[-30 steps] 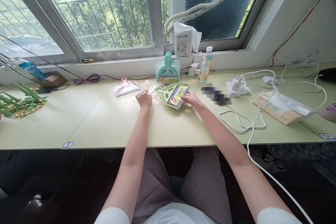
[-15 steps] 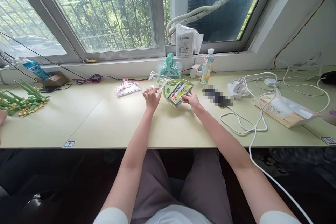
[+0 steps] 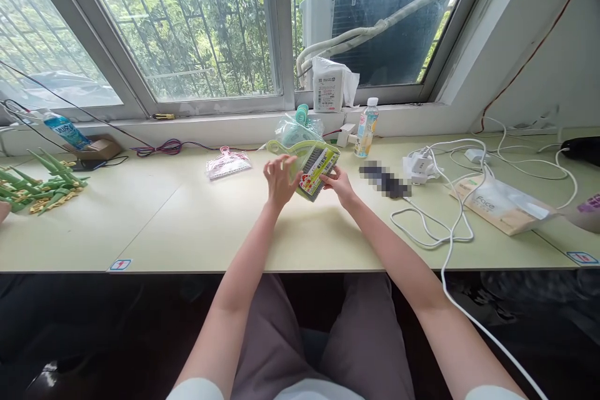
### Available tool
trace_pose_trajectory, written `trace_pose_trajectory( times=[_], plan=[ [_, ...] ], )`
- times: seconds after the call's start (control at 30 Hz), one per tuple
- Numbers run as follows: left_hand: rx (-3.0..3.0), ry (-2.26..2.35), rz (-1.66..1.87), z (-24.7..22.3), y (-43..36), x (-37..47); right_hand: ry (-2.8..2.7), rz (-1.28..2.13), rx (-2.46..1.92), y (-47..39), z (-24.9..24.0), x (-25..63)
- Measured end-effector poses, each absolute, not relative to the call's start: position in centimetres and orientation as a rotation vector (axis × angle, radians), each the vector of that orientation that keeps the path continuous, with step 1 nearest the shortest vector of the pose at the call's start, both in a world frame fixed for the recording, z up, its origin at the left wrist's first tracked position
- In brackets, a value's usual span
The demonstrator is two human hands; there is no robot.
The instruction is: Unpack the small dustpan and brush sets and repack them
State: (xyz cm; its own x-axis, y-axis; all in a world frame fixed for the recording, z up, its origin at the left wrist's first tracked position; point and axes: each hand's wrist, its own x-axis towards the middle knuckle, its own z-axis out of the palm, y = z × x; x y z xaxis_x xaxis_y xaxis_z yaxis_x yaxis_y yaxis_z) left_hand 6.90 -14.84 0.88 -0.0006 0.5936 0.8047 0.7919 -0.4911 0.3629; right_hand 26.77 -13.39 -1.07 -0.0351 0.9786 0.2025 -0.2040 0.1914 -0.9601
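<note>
A light green hand dustpan-and-brush set (image 3: 319, 169) with a yellow-green printed label is held tilted just above the table, its handle toward the upper left. My right hand (image 3: 341, 186) pinches its right edge between thumb and fingers. At its left side, my left hand (image 3: 281, 181) grips the body below the handle, fingers bent. Just behind stand similar teal sets (image 3: 302, 131) in clear plastic, partly hidden by the green one. A pink set (image 3: 228, 162) in clear wrapping lies to the left.
A drink bottle (image 3: 366, 127) and a tissue pack (image 3: 329, 84) stand at the back. White cables (image 3: 450, 237), a charger (image 3: 420, 166) and a beige packet (image 3: 504, 200) occupy the right. Green stalks (image 3: 54, 178) lie far left, beside another person's hand (image 3: 4, 209).
My left hand has moved right, from the clear plastic at the handle onto the green set's left side. The set has tipped up slightly, with its handle now showing. My right hand keeps its hold.
</note>
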Motion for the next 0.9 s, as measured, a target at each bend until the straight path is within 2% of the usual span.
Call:
trace_pose_trajectory(
  times=[0.13, 0.3, 0.4, 0.53, 0.7, 0.83, 0.9],
  plan=[
    [-1.721, -1.612, -2.197, 1.9, -14.3, 6.0, -1.093, 1.215, -0.845, -13.4, -1.3, 26.5],
    [-2.435, -1.638, -2.949, 1.2, -13.7, 7.0, -1.09, 1.25, -0.817, -13.5, -1.7, 25.9],
    [-2.511, -1.783, -3.163, 0.2, -13.8, 8.3, -1.025, 1.196, -0.82, -13.7, -1.8, 25.7],
    [-2.894, -1.827, -2.997, -0.1, -13.9, 8.7, -0.927, 1.119, -0.841, -14.0, -1.6, 25.5],
    [-2.887, -1.678, -2.973, 0.1, -14.1, 8.4, -0.843, 1.11, -0.828, -14.4, -1.5, 24.7],
    [-3.415, -1.791, -2.495, -0.5, -14.7, 9.3, -0.786, 1.102, -0.844, -14.3, -1.5, 24.9],
    [-3.518, -1.741, -2.429, -0.7, -14.8, 9.8, -0.789, 1.093, -0.856, -14.1, -1.5, 25.2]
  ],
)
